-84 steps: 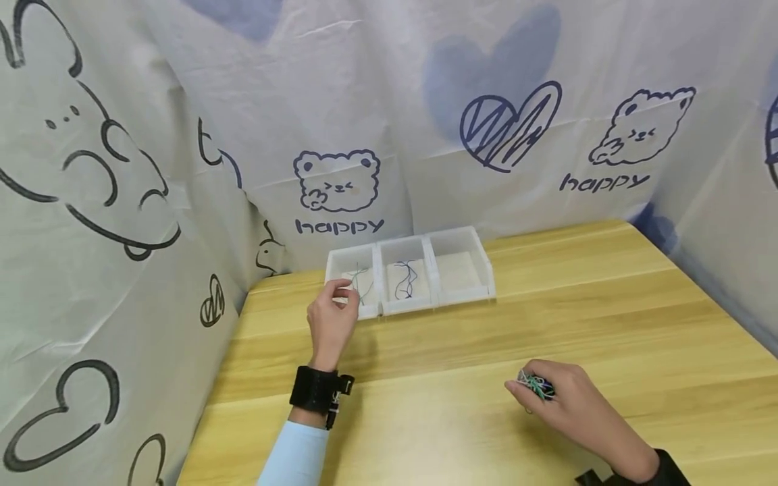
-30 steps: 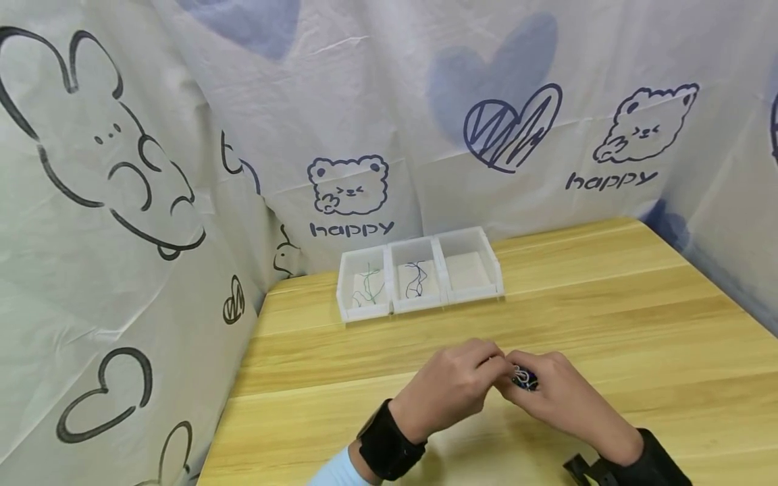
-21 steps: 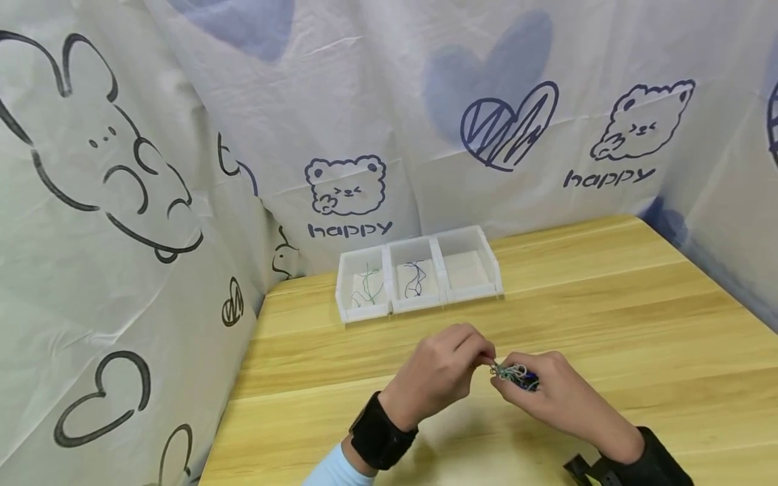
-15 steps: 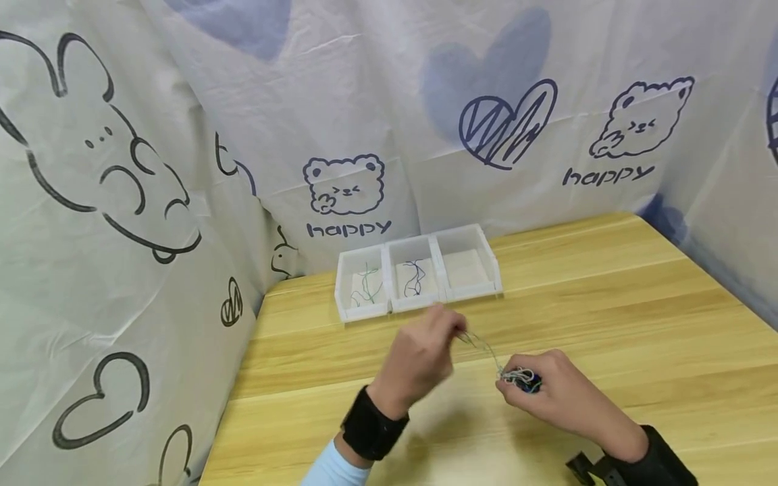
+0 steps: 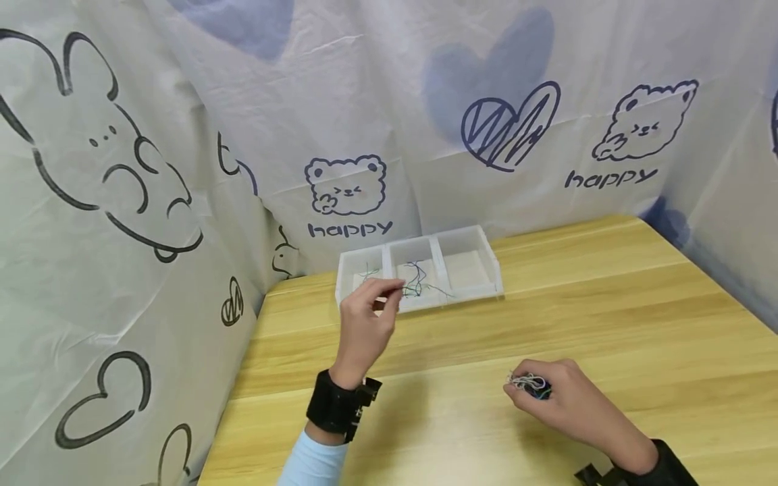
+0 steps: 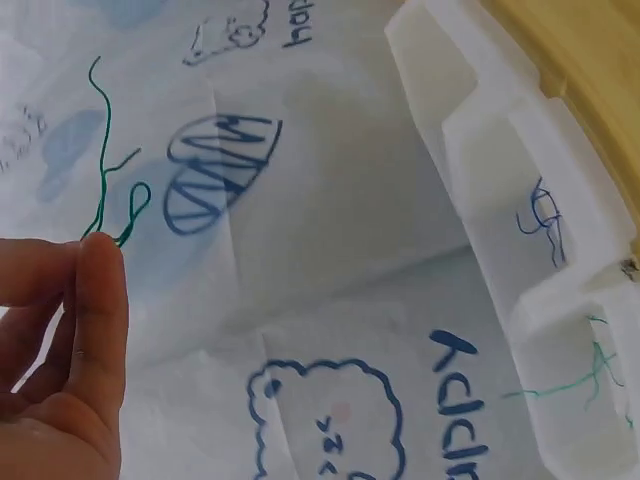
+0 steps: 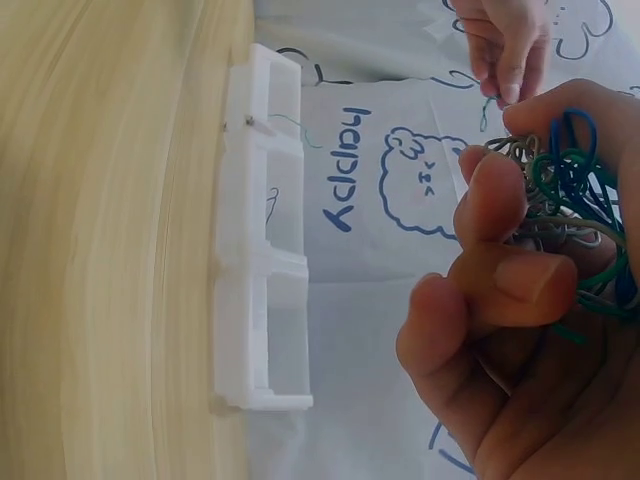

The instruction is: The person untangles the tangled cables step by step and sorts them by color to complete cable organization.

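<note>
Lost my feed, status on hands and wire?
Left hand pinches green wire by the bins. Right hand grips wire bundle over table. Nothing in the way.

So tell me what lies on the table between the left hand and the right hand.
In the head view, only bare wooden table lies between the left hand and right hand.

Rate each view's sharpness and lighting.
Head view: even, soft light, sharp, with faint shadows on the table under both hands. Left wrist view: the left hand looms large and soft, the bins crisp. Right wrist view: the wire bundle is close and sharp.
</note>
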The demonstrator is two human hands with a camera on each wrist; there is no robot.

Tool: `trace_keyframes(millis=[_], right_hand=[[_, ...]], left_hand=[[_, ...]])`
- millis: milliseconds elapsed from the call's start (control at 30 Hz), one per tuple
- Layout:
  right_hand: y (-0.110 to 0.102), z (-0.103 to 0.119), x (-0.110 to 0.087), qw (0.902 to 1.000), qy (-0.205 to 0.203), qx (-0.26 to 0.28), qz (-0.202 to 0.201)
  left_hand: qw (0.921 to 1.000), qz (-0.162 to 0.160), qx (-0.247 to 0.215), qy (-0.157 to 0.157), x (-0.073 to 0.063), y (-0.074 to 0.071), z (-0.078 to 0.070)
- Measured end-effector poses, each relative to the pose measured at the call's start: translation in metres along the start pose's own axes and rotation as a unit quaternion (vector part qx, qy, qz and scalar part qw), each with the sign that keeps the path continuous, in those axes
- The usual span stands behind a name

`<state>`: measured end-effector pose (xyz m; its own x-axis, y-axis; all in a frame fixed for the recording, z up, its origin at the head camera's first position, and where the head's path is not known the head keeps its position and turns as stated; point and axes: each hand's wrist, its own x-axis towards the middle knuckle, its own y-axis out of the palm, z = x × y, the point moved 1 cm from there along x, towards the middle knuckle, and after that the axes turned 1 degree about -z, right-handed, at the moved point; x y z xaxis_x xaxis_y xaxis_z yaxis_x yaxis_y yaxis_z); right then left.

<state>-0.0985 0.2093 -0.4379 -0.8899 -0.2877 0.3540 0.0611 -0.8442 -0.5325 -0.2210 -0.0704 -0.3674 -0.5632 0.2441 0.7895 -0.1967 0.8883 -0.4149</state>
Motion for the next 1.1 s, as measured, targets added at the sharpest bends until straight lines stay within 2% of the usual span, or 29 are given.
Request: trace_keyframes(millis=[100, 233, 367, 500, 667, 800, 1100], right_hand=[[0.0, -0.001, -0.001, 0.9999, -0.01, -0.004, -0.009], [0.001, -0.002, 0.0, 0.9994, -0.027, -0.01, -0.018], [0.0, -0.003, 0.001, 0.9994, -0.023, -0.019, -0.02], [0.0, -0.005, -0.001, 0.9994, -0.014, -0.022, -0.022], [0.001, -0.007, -0.001, 0.9996, -0.013, -0.018, -0.015], [0.001, -0.007, -0.001, 0.9995, -0.02, -0.019, -0.017], [-0.001, -0.007, -0.003, 0.9993, -0.006, -0.033, -0.017]], left_hand=[[0.9996, -0.012, 0.003, -0.026, 0.0, -0.005, 0.012], [0.9988, -0.025, 0.029, -0.032, -0.002, -0.009, 0.031], [0.9961, -0.048, 0.057, -0.047, -0.004, -0.014, 0.048], [0.991, -0.061, 0.087, -0.081, -0.009, -0.019, 0.063], [0.9827, -0.072, 0.121, -0.121, -0.022, -0.024, 0.078], [0.977, -0.087, 0.138, -0.137, -0.03, -0.026, 0.09], [0.9668, -0.107, 0.171, -0.157, -0.041, -0.023, 0.114]])
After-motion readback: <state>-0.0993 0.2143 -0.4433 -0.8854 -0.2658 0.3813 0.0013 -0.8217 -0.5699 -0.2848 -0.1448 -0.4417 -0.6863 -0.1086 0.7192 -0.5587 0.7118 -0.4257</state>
